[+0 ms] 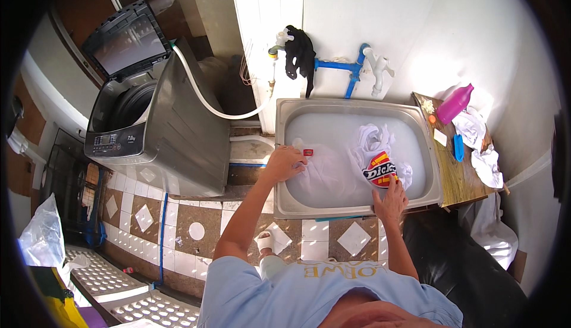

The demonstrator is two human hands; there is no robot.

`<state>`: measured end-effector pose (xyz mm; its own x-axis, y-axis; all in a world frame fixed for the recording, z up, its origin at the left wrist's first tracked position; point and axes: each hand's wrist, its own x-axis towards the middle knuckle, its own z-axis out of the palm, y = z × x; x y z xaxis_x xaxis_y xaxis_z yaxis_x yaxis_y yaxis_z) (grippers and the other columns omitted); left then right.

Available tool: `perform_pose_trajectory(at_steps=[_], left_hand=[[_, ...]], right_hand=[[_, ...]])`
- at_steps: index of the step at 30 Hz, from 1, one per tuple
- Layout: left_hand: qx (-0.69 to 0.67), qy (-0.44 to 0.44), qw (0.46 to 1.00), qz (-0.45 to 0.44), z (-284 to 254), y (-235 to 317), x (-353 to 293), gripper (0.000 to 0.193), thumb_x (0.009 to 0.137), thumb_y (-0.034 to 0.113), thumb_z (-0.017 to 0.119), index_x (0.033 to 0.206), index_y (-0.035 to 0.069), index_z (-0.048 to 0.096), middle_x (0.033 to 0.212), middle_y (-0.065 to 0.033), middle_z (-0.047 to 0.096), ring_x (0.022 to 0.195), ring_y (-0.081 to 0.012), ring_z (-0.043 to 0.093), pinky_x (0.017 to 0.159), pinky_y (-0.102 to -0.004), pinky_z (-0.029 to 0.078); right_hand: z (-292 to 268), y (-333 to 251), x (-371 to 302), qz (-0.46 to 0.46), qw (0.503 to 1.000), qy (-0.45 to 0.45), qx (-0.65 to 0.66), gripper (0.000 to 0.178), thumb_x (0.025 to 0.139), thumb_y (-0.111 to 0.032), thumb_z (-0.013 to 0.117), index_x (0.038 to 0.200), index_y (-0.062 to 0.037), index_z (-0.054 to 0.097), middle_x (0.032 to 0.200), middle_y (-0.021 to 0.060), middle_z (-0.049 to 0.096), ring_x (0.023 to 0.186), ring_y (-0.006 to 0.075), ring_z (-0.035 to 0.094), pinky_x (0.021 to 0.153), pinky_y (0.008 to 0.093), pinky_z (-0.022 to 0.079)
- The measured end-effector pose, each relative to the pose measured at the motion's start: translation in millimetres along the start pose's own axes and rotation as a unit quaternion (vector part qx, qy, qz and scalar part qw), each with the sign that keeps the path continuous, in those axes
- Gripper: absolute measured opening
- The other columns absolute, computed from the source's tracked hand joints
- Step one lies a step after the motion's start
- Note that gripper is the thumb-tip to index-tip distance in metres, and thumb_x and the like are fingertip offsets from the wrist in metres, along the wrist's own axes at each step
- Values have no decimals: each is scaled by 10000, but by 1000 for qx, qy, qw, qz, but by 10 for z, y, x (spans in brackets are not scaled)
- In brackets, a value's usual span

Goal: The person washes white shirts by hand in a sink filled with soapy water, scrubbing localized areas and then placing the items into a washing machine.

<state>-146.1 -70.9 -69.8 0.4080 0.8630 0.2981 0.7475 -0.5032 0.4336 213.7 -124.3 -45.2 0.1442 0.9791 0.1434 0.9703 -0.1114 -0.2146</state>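
Note:
A white shirt [326,170] lies soaking in cloudy water in a metal sink basin [351,212]. Its small red label shows near the basin's left side, and a red, yellow and black print [379,170] lies toward the right. Part of the cloth bunches up above the water behind the print. My left hand [286,162] reaches over the left rim, its fingers closed on the shirt's edge beside the label. At the print's lower edge, my right hand [391,200] grips the cloth, its fingertips partly hidden by the fabric.
Left stands a grey washing machine [172,132], lid up, with a white hose [205,105] running to a tap. Behind the basin are blue pipes [339,64] and a black cloth [299,54]. A wooden table [455,176] at right holds a pink bottle [455,103] and blue brush [458,148].

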Motion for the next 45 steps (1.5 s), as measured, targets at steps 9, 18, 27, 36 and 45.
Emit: perform_pose_trajectory(at_steps=[9,18,27,36,45], left_hand=[[-15,14,1000,18,60,-42,2,167,752,264,681,878,156,687,897,-22,659,951,-226,584,877,-394,404],[-6,-20,999,31,94,-102,-63,173,758,296,663,865,162,689,890,-57,652,968,-236,579,886,-411,386],[29,-46,998,20,36,-76,-62,177,751,299,674,857,157,684,904,-71,664,998,-248,587,901,-409,398],[-6,-35,999,23,108,-184,-35,186,743,325,670,859,180,688,899,-56,659,943,-251,594,874,-423,410],[-13,-9,1000,25,74,-104,-11,180,730,304,679,833,159,707,885,-58,678,931,-249,604,885,-422,406]], right_hand=[[9,-21,17,69,997,19,25,770,743,-333,685,1409,-158,340,1401,124,403,1289,302,387,1062,474,262],[355,-255,-208,160,980,118,-10,777,727,-347,711,1386,-148,353,1393,137,389,1293,321,359,1085,458,239],[543,-653,-454,144,982,119,14,768,724,-307,697,1385,-137,345,1388,138,373,1319,311,317,1104,464,195],[481,-749,-484,154,979,133,29,752,747,-303,677,1398,-154,333,1392,140,382,1310,312,331,1104,453,204],[523,-1039,-754,136,982,130,32,677,830,-333,591,1415,-133,313,1426,173,329,1359,348,258,1121,478,180]])
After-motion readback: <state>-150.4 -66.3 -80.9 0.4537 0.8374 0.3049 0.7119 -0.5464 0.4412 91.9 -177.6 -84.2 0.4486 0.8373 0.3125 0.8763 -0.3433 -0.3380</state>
